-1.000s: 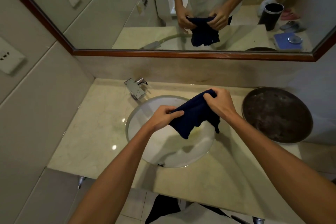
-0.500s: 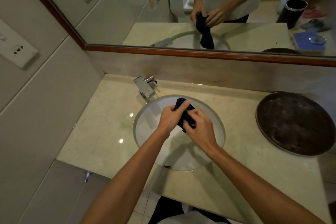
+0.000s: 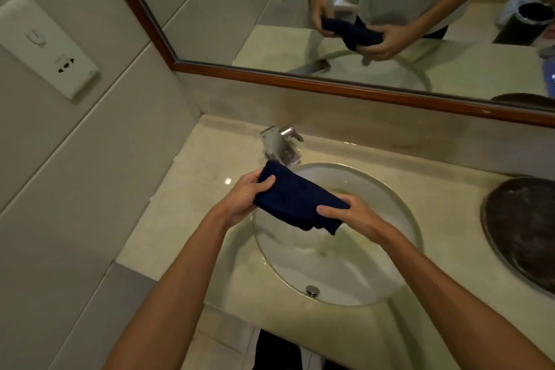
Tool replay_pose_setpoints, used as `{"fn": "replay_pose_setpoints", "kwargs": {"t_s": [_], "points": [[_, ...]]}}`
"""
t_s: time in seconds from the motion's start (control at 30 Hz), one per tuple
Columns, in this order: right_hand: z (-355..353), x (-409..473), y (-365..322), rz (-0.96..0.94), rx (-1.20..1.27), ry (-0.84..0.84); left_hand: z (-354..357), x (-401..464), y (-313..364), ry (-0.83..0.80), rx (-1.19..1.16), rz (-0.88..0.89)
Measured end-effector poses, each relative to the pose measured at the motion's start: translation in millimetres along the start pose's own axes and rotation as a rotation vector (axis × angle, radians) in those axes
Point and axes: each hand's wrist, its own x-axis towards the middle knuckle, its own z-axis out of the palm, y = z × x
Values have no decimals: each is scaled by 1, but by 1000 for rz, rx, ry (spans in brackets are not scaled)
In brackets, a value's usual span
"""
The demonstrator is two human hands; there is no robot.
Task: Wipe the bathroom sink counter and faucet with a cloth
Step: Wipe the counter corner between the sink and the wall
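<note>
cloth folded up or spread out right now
Folded. The dark blue cloth is bunched into a thick band above the sink basin, with the left hand and right hand gripping its ends.

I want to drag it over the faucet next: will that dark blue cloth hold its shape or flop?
Probably floppy: the dark blue cloth sags between the left hand and right hand, one corner hanging. Likely light, since fingers alone hold it. It should drape around the chrome faucet.

Faucet [image 3: 281, 144] behind sink [image 3: 399, 207], tray [image 3: 522, 225] right.

Navy cloth [image 3: 295, 201], white basin [image 3: 345, 267], cream marbled counter [image 3: 192, 189] (chrome faucet [image 3: 280, 144]), dark brown tray [image 3: 522, 225]
</note>
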Motion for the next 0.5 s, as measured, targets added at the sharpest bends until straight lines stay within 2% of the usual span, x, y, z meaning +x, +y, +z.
{"fn": "replay_pose_setpoints", "kwargs": {"t_s": [0.13, 0.27, 0.4, 0.5], "points": [[60, 50, -13, 51, 67, 189, -67, 19, -7, 130, 106, -35], [129, 122, -30, 167, 128, 317, -147, 49, -10, 358, 232, -25], [170, 191, -78, 185, 154, 439, -217, 89, 12, 523, 138, -5], [163, 247, -124, 125, 73, 535, -257, 122, 43, 505, -19, -50]]}}
